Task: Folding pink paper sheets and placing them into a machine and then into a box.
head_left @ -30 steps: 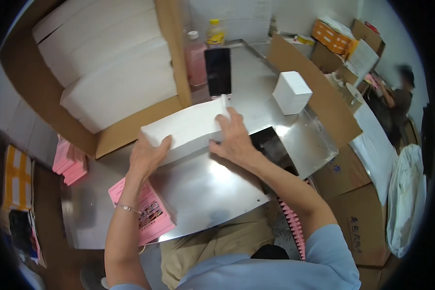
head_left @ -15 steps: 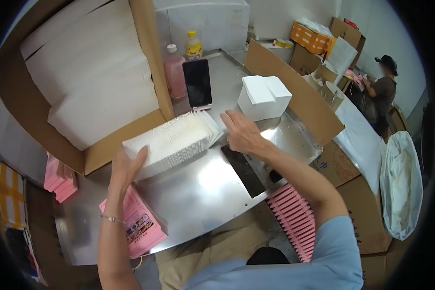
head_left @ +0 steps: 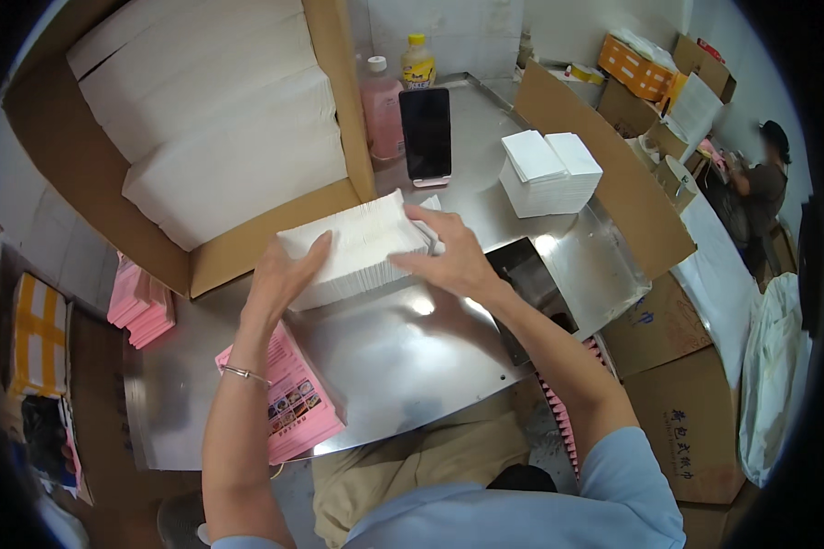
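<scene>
Both hands are clamped on a row of white folded paper (head_left: pixel 362 249) that lies in the middle of the metal table, its long side roughly facing the front edge. The left hand (head_left: pixel 288 272) grips the left end, thumb across the top; the right hand (head_left: pixel 450 253) has thumb and fingers around the right end, where a few sheets lean loose.

Close behind the row, a big open carton (head_left: pixel 275 233) takes up the back left corner, packed with more white paper (head_left: pixel 238 137), its lower wall crowding that side. A black phone (head_left: pixel 427 134) on a stand is just behind the row's right end. Toward the back edge are a bottle of pink liquid (head_left: pixel 383 114) and a yellow-capped bottle (head_left: pixel 417 66).

A white paper stack (head_left: pixel 551 183) sits near the right edge, beside an upright cardboard panel (head_left: pixel 604 165). A dark rectangular opening (head_left: pixel 531 285) lies toward the front right, partly behind the right forearm. Pink leaflets (head_left: pixel 302 412) lie at the front edge, partly covered by the left forearm; pink packets (head_left: pixel 140 305) are piled by the left edge. Beyond the right edge are brown cartons (head_left: pixel 682 425), a white bag (head_left: pixel 767 384) and another person (head_left: pixel 762 188).
</scene>
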The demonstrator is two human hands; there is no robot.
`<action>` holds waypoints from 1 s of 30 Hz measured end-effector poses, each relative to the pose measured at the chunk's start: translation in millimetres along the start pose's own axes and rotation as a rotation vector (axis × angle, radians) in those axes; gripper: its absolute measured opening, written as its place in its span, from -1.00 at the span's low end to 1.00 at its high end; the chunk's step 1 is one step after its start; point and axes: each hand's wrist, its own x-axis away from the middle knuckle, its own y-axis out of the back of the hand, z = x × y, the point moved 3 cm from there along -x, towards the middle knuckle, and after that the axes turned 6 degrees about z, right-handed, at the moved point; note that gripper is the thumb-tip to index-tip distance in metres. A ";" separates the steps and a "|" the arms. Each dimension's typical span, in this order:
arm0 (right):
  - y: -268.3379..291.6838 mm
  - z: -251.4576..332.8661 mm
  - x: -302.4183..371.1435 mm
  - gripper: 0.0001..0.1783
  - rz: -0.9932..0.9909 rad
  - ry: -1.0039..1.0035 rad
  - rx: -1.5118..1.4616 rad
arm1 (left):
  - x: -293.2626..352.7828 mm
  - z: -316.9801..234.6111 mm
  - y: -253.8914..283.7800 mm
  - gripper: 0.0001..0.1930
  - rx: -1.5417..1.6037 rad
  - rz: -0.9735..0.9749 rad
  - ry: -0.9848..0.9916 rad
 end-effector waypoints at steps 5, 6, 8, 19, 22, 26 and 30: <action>-27.1 15.6 0.7 -0.12 -0.027 0.308 0.128 | -15.4 2.2 -9.4 0.07 -0.030 0.059 0.021; -34.1 16.5 1.0 -0.17 -0.059 0.426 0.151 | -17.0 -0.8 -13.6 0.13 -0.087 0.069 0.046; -58.0 16.1 -2.2 -0.25 -0.160 0.467 0.272 | -16.0 -10.3 -21.7 0.17 -0.141 0.064 0.042; 41.3 3.8 -8.3 -0.54 -0.305 0.618 1.148 | -8.1 -23.8 -24.3 -0.14 -0.502 0.258 -0.124; 54.1 -27.2 -12.3 -0.55 -0.112 0.476 1.589 | -41.2 -47.9 -53.6 -0.35 0.488 0.680 0.168; 70.4 -4.4 3.6 -0.64 -0.207 0.676 1.050 | -65.6 -72.4 -123.7 -0.48 1.102 0.605 0.174; 173.1 -25.8 28.7 -0.72 -0.941 0.281 0.920 | -71.3 -101.3 -148.8 -0.38 1.038 0.710 0.176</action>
